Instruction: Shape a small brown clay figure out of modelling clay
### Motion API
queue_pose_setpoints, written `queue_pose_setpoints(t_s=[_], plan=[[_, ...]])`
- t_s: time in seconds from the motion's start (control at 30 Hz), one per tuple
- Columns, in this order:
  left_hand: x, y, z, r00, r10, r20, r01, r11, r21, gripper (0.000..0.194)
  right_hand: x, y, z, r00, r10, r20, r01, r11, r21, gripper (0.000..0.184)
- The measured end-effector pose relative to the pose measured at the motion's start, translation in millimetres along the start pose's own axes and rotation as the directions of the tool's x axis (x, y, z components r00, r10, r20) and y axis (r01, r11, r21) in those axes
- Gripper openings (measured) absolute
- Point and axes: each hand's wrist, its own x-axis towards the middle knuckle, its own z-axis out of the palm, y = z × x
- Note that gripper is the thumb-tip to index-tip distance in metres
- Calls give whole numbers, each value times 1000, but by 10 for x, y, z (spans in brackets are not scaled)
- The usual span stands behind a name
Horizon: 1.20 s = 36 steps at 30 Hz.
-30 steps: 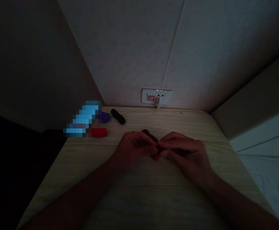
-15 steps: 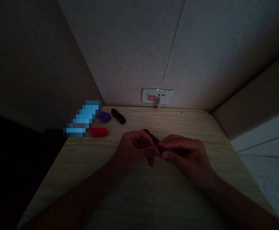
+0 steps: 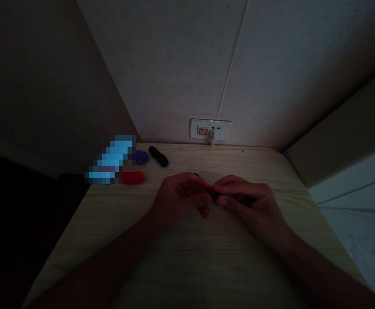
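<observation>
1. Pinching from both sides rn: L hand (image 3: pixel 182 197) & R hand (image 3: pixel 252 206) meet tip to tip, thumbs & forefingers closed on a small dark piece (image 3: pixel 213 194), mid-tbl, right in the gap btwn them.
2. R thumb sits near side, fingers over the top; L grip's much the same, other fingers curled under. Dark nub (image 3: pixel 197 174) peeks out past the L knuckles; same piece or not, can't tell.
3. Handling, my guess: v. light, soft, prob. like modelling clay, so it'd dent easily under a hard squeeze. Doesn't look slippery. Best hold: fingertips, lightly, nr each end, w/ the middle spared.
4. Moving out, far left: black piece (image 3: pixel 158 156), narrowed at the waist, lying slantwise; purple lump (image 3: pixel 141 157) just beside it; red stick (image 3: pixel 134 177) nearer us. Bright pixelated patch (image 3: pixel 113 156) next to those, no telling what.
5. Under it all, pale wood-grain table (image 3: pixel 207 266); tiny red speck (image 3: pixel 243 151) nr back edge.
6. Behind: wall (image 3: pixel 174 64), socket plate (image 3: pixel 226 130), whitish plug (image 3: pixel 212 136) in it. Dim rm, details murky.
</observation>
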Motion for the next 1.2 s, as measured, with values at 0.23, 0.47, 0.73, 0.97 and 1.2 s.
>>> queue_pose_setpoints(t_s=[0.23, 0.47, 0.73, 0.97, 1.2], plan=[[9, -22, -9, 999, 38, 33, -39, 999, 17, 19, 0, 19, 2, 994, 101, -41, -99, 994, 46, 15], [19, -27, -39, 996, 72, 50, -72, 997, 11, 12, 17, 6, -24, 996, 92, 13, -91, 995, -40, 12], [2, -25, -44, 998, 60, 2, -60, 994, 94, 14, 8, 38, -1, 986, 110, -126, -111, 994, 2, 14], [0, -53, -54, 998, 50, -40, -45, 993, 105, 19, -40, 27, 9, 990, -51, -130, 27, 983, -180, 9], [5, -55, -53, 999, 27, -19, -27, 999, 22, 15, -49, 35, 26, 988, -69, -135, 47, 985, -164, 14]])
